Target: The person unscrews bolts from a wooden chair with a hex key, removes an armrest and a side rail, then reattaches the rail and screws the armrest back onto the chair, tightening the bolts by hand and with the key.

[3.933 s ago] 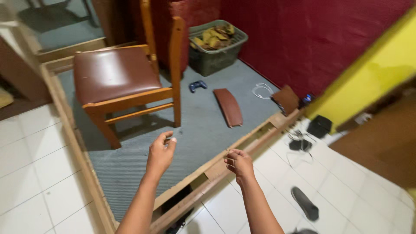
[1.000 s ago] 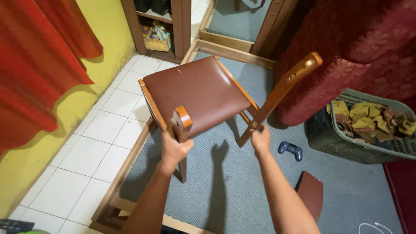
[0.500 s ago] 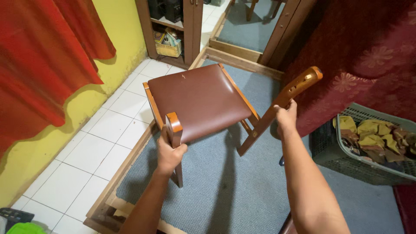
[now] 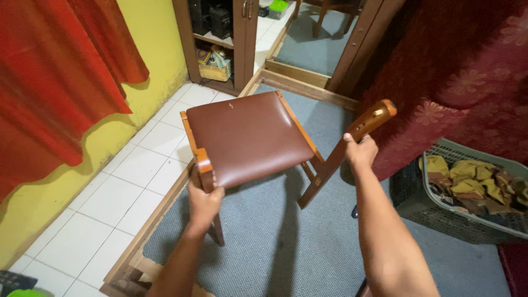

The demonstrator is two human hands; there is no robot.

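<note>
Wooden chair (image 4: 250,137) with brown padded seat, tipped off level, gripped at two posts above grey carpet (image 4: 286,247). Left hand (image 4: 203,203) wrapped shut around near front post just below seat corner, fingers curled onto wood. Right hand (image 4: 360,151) closed on slanted backrest post near its rounded top, thumb over the wood. One chair leg seen below the left hand, reaching down to the carpet. Right of the chair, dark plastic basket (image 4: 440,212) holding yellowish crumpled cloths, beneath dark red flowered fabric (image 4: 462,71). Left of the carpet, wooden edging (image 4: 148,231), then white floor tiles (image 4: 118,187), yellow wall (image 4: 132,115) and red curtain (image 4: 49,82). Beyond, wooden shelf unit (image 4: 220,41) and open doorway (image 4: 316,38).
</note>
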